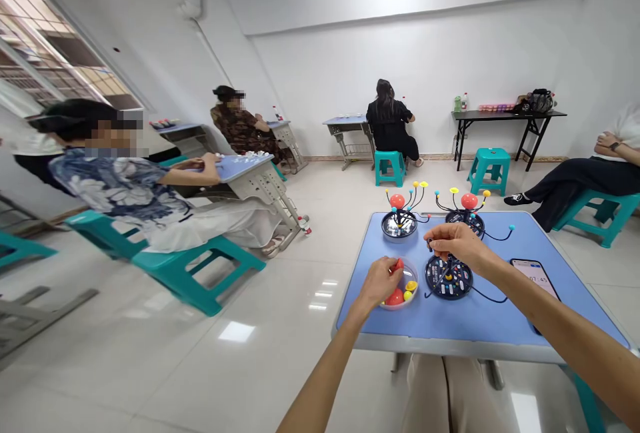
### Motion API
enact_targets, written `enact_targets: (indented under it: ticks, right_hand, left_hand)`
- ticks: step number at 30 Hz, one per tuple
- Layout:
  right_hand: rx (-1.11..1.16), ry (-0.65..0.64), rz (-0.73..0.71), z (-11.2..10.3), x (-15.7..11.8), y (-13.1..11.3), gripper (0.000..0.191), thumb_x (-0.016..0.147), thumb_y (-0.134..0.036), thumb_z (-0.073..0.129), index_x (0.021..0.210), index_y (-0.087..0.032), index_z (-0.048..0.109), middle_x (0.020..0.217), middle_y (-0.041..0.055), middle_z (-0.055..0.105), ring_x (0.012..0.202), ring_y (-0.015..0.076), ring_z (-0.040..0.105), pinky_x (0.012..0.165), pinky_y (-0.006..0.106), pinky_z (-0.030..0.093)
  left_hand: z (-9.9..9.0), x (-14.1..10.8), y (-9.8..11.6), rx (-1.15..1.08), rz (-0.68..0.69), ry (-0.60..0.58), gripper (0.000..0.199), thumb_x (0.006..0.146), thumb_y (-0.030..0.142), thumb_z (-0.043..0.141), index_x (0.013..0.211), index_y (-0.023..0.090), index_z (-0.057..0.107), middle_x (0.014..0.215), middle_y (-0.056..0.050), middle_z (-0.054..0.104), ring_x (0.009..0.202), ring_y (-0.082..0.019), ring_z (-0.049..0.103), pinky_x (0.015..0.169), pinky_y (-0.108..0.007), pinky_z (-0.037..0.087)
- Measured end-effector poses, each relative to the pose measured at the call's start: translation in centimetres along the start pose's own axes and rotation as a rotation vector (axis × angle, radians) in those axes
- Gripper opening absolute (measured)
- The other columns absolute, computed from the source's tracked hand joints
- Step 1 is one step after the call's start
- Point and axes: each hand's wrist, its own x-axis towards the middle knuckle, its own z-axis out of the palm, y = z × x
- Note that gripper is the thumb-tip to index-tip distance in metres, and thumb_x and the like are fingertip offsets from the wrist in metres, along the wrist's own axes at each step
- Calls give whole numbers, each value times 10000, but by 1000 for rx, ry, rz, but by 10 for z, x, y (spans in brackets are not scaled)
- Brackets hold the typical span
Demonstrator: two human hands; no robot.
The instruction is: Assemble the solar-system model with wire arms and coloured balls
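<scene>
My left hand is closed at the clear round bowl, its fingertips pinching a small red piece. Inside the bowl lie a large red ball, a yellow ball and a yellow ringed piece. Above a round black base with thin curved black arms, my right hand is closed on the tip of a black arm; where that arm runs is partly hidden. Two planet models with red balls and small coloured balls on curved arms stand behind, the right one partly covered by my hand.
A phone showing a timer lies on the right of the blue table. A curved arm with a blue ball reaches out over the table's right side. People sit at other desks, and a teal stool stands ahead.
</scene>
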Motion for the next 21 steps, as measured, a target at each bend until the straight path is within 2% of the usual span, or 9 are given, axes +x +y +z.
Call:
enact_targets:
  ticks: [3, 6, 10, 15, 17, 21]
  right_hand:
    - [1, 5, 15, 1, -1, -1, 163, 572, -206, 665, 724, -148, 682, 550, -21, 599, 488, 96, 508, 479, 234, 415]
    - [-13, -6, 39, 6, 0, 1, 157, 576, -185, 650, 726, -148, 680, 548, -22, 594, 499, 100, 517, 466, 223, 411]
    - [-78, -84, 102, 21, 5, 7, 216, 596, -159, 600, 796, -153, 681, 505, -41, 562, 471, 98, 487, 438, 210, 397]
    - [-182, -143, 115, 35, 13, 13, 162, 631, -132, 557, 746, -162, 668, 418, -65, 484, 408, 81, 416, 402, 196, 358]
    - [-177, -135, 106, 36, 15, 13, 165, 627, -117, 568, 754, -166, 663, 431, -63, 499, 424, 87, 443, 408, 197, 366]
    - [-186, -144, 102, 35, 15, 13, 145, 624, -109, 608, 749, -167, 655, 463, -49, 550, 449, 102, 498, 427, 211, 405]
  left_hand:
    - [-7, -4, 1, -285, -70, 16, 276, 816, 418, 489, 697, 175, 545, 627, 12, 460, 603, -140, 475, 593, -262, 438]
    - [-15, -10, 2, -511, -117, -6, 294, 809, 448, 462, 740, 169, 523, 658, -12, 504, 560, -124, 484, 547, -259, 458]
    - [-19, -12, 2, -588, -164, 0, 260, 800, 411, 465, 718, 167, 498, 646, -24, 508, 500, -101, 451, 480, -235, 429]
    - [-19, -11, 4, -327, -176, 28, 305, 858, 385, 410, 844, 138, 589, 695, -37, 559, 563, -125, 524, 523, -242, 454]
    - [-20, -10, 5, -137, -160, 47, 274, 851, 364, 457, 878, 153, 631, 744, -43, 591, 659, -157, 572, 584, -255, 463]
    - [-19, -10, 7, 269, -112, 23, 142, 802, 191, 534, 844, 193, 670, 899, -72, 615, 909, -227, 611, 758, -304, 444]
